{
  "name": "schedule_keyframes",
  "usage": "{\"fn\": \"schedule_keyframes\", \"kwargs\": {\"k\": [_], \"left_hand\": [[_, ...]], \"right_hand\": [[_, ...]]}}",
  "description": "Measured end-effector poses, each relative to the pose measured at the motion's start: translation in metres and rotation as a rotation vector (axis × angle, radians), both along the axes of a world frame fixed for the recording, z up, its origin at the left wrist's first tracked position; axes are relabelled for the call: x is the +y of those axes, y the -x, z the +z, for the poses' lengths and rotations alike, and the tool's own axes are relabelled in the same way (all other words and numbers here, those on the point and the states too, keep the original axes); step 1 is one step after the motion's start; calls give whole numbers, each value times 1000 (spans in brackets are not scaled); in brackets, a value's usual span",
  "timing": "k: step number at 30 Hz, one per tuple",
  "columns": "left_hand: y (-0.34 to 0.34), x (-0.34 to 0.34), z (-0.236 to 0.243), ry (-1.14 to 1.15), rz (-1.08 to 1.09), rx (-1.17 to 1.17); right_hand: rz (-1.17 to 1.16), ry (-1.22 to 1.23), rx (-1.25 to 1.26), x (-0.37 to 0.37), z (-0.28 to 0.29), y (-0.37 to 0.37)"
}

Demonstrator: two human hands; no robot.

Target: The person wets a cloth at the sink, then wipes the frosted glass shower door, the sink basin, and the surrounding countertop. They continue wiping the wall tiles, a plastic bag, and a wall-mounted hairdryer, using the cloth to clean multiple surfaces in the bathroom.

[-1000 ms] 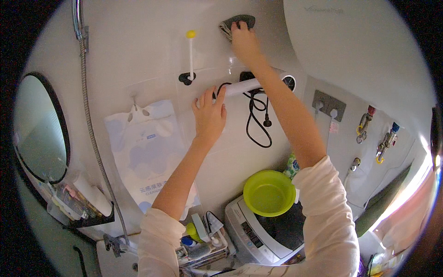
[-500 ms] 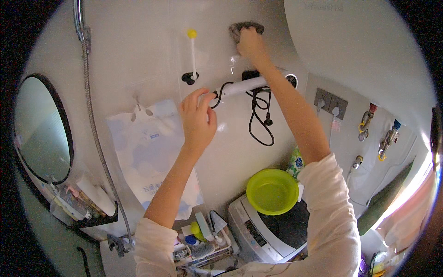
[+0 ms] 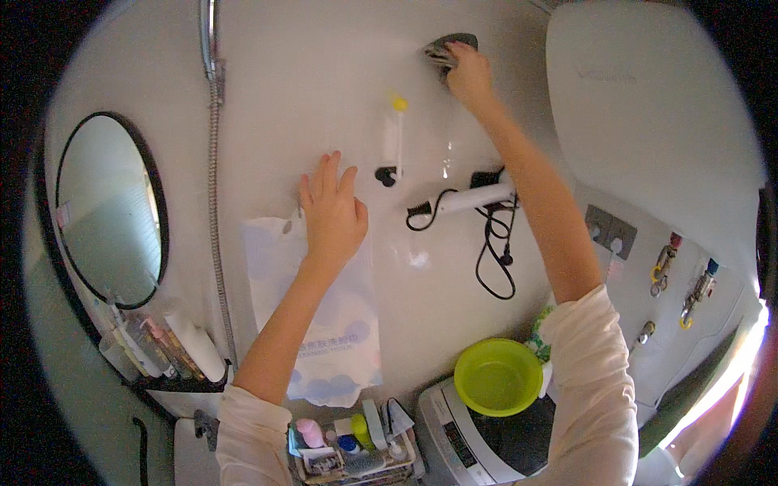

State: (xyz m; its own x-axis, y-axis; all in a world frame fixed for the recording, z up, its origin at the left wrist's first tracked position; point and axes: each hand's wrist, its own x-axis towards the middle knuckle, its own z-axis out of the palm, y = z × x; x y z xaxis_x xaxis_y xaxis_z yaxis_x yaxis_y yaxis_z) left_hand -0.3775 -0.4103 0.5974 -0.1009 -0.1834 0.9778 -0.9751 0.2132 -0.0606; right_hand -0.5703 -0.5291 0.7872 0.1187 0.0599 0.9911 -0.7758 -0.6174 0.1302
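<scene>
My right hand (image 3: pixel 470 79) is closed around a dark grey cloth (image 3: pixel 448 52) held against the pale wall, high up. Below and left of it, my left hand (image 3: pixel 334 217) is open with fingers spread and nothing in it. It is near the top of a white and pale blue tissue bag (image 3: pixel 340 324) that hangs on the wall; whether the fingertips touch the wall I cannot tell. Right of that hand, a white hair dryer (image 3: pixel 470 199) is mounted on the wall, its head behind my right forearm. A white stick with a yellow ball end (image 3: pixel 399 130) stands at a black hook (image 3: pixel 387 176).
A black cord (image 3: pixel 490 271) dangles below the dryer. A green basin (image 3: pixel 498 344) sits on a washing machine (image 3: pixel 454 425), beside a basket of toiletries (image 3: pixel 352 454). At left are a shower hose (image 3: pixel 214 202), a round mirror (image 3: pixel 109 211) and bottles (image 3: pixel 194 348). A white tank (image 3: pixel 648 105) juts out at right.
My left hand has moved left, away from the dryer's handle end, and its fingers have straightened. The right hand has carried the cloth up and left along the wall. The view has shifted.
</scene>
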Motion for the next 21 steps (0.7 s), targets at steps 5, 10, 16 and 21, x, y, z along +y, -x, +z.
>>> {"fn": "schedule_keyframes", "kwargs": {"k": [5,10,16,21], "left_hand": [[-23,1,22,28,180,-4],[-34,-2,31,-85,329,-24],[-42,0,31,-152,372,-81],[-40,-3,29,2,327,-119]], "right_hand": [[-23,111,216,13,20,-44],[126,109,494,25,24,-58],[462,-90,228,39,18,-29],[284,233,389,43,-41,-17]]}}
